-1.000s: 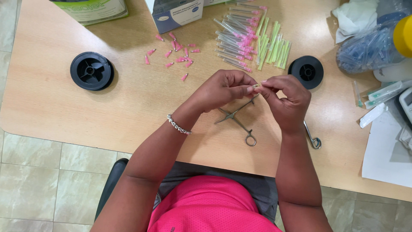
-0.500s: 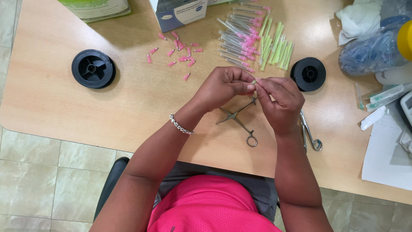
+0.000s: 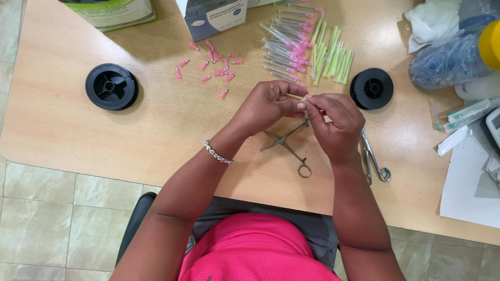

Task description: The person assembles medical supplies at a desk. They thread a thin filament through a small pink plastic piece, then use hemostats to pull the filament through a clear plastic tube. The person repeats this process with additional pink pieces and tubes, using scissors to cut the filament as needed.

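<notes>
While both hands stay raised over the wooden table [image 3: 104, 140], the left hand [image 3: 268, 106] and right hand [image 3: 336, 125] now meet fingertip to fingertip — pinching a small pale needle piece [image 3: 304, 98] between them. The thin shaft that slanted between them earlier no longer shows. Open scissors [image 3: 286, 143] lie unmoved just beneath — forceps [image 3: 372, 158] beside the right wrist.

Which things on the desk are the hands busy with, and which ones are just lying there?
Busy with:
- left hand and right hand, pinching one small pale needle piece between them

Just lying there:
- metal scissors-like tool under the hands
- second metal tool
- pile of capped needles
- loose pink caps
- two black spools
- boxes
</notes>
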